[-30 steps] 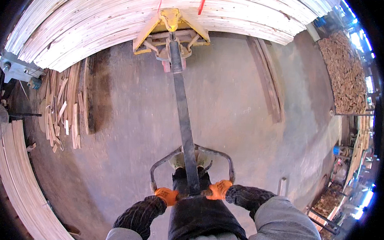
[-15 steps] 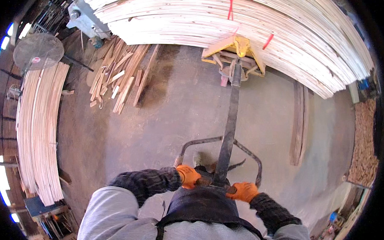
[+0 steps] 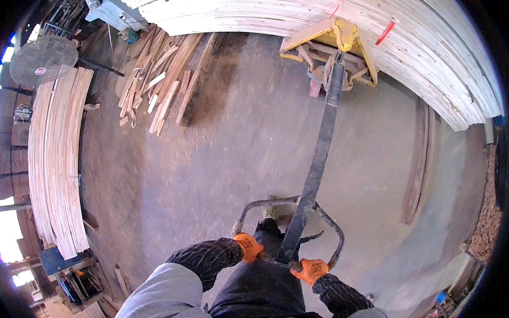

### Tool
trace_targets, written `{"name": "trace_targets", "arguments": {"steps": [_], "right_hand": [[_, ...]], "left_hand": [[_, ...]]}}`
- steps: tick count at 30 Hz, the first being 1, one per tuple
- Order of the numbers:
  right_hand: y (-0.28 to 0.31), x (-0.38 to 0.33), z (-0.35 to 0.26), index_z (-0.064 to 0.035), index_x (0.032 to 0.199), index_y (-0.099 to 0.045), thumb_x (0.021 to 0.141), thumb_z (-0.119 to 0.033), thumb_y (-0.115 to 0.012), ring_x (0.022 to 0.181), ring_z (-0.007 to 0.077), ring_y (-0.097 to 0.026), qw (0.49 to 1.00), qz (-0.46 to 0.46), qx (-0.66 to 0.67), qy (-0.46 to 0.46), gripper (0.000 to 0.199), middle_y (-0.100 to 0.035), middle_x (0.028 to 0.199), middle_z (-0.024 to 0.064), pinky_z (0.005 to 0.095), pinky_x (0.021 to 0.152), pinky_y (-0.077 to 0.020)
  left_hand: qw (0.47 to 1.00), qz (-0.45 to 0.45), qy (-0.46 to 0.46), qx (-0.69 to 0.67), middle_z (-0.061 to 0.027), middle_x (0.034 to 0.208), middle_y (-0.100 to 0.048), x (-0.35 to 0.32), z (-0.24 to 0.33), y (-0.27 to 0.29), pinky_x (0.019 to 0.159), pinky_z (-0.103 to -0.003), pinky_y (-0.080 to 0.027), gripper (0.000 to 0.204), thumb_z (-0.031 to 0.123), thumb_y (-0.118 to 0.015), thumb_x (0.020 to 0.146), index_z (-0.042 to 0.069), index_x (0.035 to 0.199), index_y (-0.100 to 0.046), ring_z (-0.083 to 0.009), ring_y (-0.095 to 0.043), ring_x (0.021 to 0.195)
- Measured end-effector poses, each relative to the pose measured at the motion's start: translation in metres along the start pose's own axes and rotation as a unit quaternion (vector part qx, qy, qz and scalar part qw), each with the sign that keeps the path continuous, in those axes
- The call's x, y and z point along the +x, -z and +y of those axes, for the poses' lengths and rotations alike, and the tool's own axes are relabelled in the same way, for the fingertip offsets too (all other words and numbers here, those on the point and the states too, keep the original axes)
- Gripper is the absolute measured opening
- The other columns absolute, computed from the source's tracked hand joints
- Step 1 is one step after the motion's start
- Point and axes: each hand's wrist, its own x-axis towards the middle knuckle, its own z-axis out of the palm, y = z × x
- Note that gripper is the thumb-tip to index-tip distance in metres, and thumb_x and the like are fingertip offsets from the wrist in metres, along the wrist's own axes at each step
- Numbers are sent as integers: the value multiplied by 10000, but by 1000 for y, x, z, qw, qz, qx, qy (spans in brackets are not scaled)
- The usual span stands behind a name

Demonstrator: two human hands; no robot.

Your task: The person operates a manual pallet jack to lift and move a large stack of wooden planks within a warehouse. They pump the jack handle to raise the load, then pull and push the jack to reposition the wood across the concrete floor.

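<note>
**Both hands on the pallet truck's handle**

I have the pallet truck's handle [image 3: 316,161] in front of me, its long dark shaft running from my waist up to the yellow frame [image 3: 344,36]. My left hand [image 3: 247,247] and right hand [image 3: 310,271], both in orange gloves, hold its crossbar near either end, fingers curled closed around it. A small lever [image 3: 312,237] sticks out beside the shaft, clear of my gloves.

The frame stands up against a wide stack of pale boards [image 3: 243,13]; I can't see whether its forks are underneath. I judge this to be the handling step: controlling the truck by its bar. The next move calls for an even grip, the shaft kept in line and my shoe [image 3: 270,211] well placed.

Farther out, loose wood strips [image 3: 162,77] lie on the floor [image 3: 226,158] to the left, and dark timbers [image 3: 418,165] to the right, so any turn needs room. Beyond the strips are a round fan [image 3: 45,60] and another board pile [image 3: 58,163].
</note>
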Motion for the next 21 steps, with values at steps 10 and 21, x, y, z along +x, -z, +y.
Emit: {"name": "trace_targets", "arguments": {"steps": [10, 21], "right_hand": [[96, -74, -42, -81, 1065, -712, 778, -742, -585, 961, 346, -696, 998, -57, 7, -36, 732, -732, 1004, 173, 445, 842, -525], [101, -64, -41, -44, 1013, -675, 824, -728, -536, 878, 404, -687, 998, -36, 41, 33, 723, -716, 927, 216, 498, 784, -527]], "left_hand": [[1000, 17, 16, 8, -136, 861, -718, -96, 41, 76, 695, -546, -520, 338, 370, -694, 761, 160, 1026, -694, -392, -695, 846], [1000, 14, -24, -1, -166, 869, -711, -93, 28, 84, 717, -527, -535, 353, 361, -655, 797, 177, 1098, -682, -396, -691, 861]]}}
